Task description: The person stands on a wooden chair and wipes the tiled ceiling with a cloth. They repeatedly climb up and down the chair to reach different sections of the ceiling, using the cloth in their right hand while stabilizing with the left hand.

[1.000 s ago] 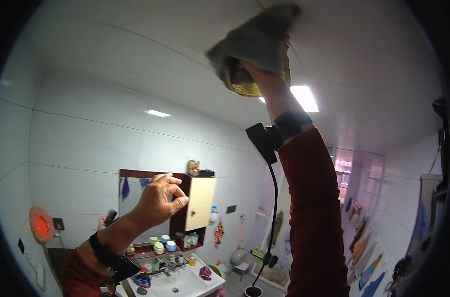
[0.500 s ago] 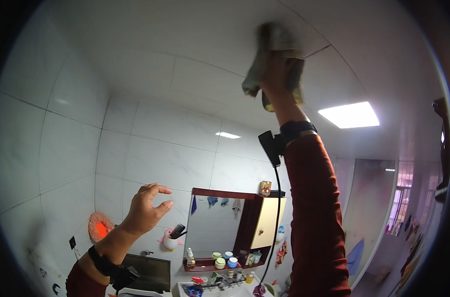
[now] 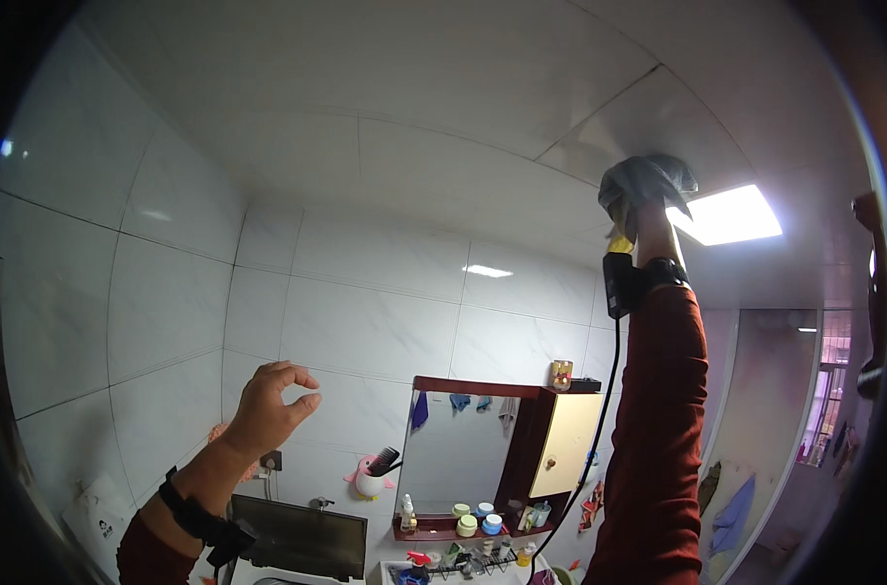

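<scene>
My right hand [image 3: 649, 214] is raised overhead, pressing a grey cloth [image 3: 638, 177] to the white ceiling panels [image 3: 463, 88]. A bit of yellow shows at the cloth's lower edge, and the bunched folds cover most of my fingers. Just right of the cloth is the lit square ceiling lamp [image 3: 741, 216]. My left hand [image 3: 273, 409] hangs in the air before the tiled wall [image 3: 370, 331], its fingers loosely curved, thumb apart from them, nothing held. Black straps with small devices circle both wrists, and a cable runs down from the right one.
Below, a red-framed mirror cabinet [image 3: 458, 458] carries jars on its shelf and a gold cup [image 3: 560, 373] on top. Left of it hangs a pink penguin-shaped holder [image 3: 368, 482] with a comb. Bottles line the washbasin [image 3: 396, 567]. At right is a doorway with a blue cloth [image 3: 733, 517].
The cloth in my right hand has moved right and lower in view, close to the lamp. My left hand keeps nearly the same pose. The view has shifted slightly.
</scene>
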Available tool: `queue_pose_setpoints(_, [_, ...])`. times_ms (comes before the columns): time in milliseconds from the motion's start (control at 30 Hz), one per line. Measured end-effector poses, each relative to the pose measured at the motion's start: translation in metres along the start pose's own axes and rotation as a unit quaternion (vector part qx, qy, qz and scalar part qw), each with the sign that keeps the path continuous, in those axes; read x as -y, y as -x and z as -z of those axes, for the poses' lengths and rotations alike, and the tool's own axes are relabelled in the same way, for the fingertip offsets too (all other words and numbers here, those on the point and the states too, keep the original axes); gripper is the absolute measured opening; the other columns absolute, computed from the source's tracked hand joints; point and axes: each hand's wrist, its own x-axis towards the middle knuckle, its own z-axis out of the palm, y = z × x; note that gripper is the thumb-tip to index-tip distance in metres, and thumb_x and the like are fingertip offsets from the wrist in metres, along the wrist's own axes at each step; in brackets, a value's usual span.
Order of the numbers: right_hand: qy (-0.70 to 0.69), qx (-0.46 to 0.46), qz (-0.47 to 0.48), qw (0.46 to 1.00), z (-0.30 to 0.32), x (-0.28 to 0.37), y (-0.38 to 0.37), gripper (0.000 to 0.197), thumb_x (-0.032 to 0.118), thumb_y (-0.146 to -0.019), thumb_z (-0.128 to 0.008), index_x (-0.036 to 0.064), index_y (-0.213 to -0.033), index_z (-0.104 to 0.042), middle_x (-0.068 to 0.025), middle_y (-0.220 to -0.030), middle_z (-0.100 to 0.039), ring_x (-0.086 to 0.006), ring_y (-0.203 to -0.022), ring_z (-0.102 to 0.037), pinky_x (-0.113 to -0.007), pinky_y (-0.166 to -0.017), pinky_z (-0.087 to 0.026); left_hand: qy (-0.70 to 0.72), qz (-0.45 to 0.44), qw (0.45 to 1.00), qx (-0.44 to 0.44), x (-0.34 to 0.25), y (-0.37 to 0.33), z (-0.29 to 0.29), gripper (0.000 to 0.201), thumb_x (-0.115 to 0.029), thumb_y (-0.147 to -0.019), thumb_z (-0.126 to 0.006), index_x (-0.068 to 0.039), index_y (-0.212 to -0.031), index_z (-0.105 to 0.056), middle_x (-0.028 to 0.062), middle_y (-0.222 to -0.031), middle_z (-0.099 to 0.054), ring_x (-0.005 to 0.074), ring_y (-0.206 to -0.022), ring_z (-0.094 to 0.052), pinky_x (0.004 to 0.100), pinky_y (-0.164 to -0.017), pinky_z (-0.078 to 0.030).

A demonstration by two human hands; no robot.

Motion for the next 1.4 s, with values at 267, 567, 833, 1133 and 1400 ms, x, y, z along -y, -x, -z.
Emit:
queue_pose_setpoints(267, [0.021,0.100,-0.039,0.994,-0.017,0.037,0.021,0.075,0.017,-0.075,-0.056,0.0067,-0.144,-0.029,-0.0255,-0.143,-0.037,-0.0390,-0.135,-0.032,-0.054,-0.110,-0.021,-0.025,-0.052,0.998,0.017,-0.030,-0.021,-0.039,0.014,-0.018,-0.080,-0.072,-0.007,-0.088,-0.067,0.0103,-0.105,-0.065,0.0294,-0.110,-0.054,0.0400,-0.096,-0.043])
queue_pose_setpoints(567, [0.039,0.085,0.185,0.978,0.000,0.026,0.035,0.051,0.021,-0.076,-0.061,0.0090,-0.124,-0.051,-0.0190,-0.132,-0.049,-0.0357,-0.124,-0.044,-0.054,-0.103,-0.032,-0.039,-0.051,0.998,0.014,-0.043,-0.027,-0.052,0.014,-0.017,-0.078,-0.073,-0.006,-0.084,-0.068,0.0145,-0.111,-0.064,0.0323,-0.115,-0.052,0.0409,-0.097,-0.042])
queue_pose_setpoints(833, [-0.045,-0.222,0.130,0.965,0.027,0.183,-0.037,0.077,0.031,-0.081,-0.059,0.0110,-0.147,-0.022,-0.0155,-0.155,-0.017,-0.0333,-0.144,-0.012,-0.065,-0.111,-0.008,-0.061,-0.059,0.996,0.011,-0.055,-0.016,-0.044,0.013,-0.018,-0.079,-0.072,-0.007,-0.083,-0.068,0.0150,-0.114,-0.063,0.0321,-0.115,-0.052,0.0417,-0.097,-0.042])
queue_pose_setpoints(1133, [0.009,-0.037,0.204,0.978,-0.079,0.212,0.041,0.069,0.011,-0.079,-0.052,0.0148,-0.145,-0.033,-0.0140,-0.141,-0.043,-0.0357,-0.136,-0.030,-0.069,-0.106,-0.007,-0.148,0.033,0.985,-0.087,-0.047,0.029,0.050,0.025,-0.015,-0.080,-0.071,-0.007,-0.102,-0.063,0.0099,-0.107,-0.065,0.0313,-0.112,-0.055,0.0402,-0.095,-0.044])
queue_pose_setpoints(1400, [-0.032,0.049,0.102,0.993,-0.110,0.259,0.098,0.070,0.014,-0.088,-0.044,0.0237,-0.152,-0.017,-0.0111,-0.155,-0.023,-0.0364,-0.144,-0.013,-0.070,-0.107,-0.002,-0.333,0.020,0.917,-0.218,-0.025,0.058,0.145,0.042,-0.007,-0.073,-0.072,-0.006,-0.113,-0.057,0.0175,-0.117,-0.060,0.0398,-0.123,-0.048,0.0446,-0.102,-0.040])
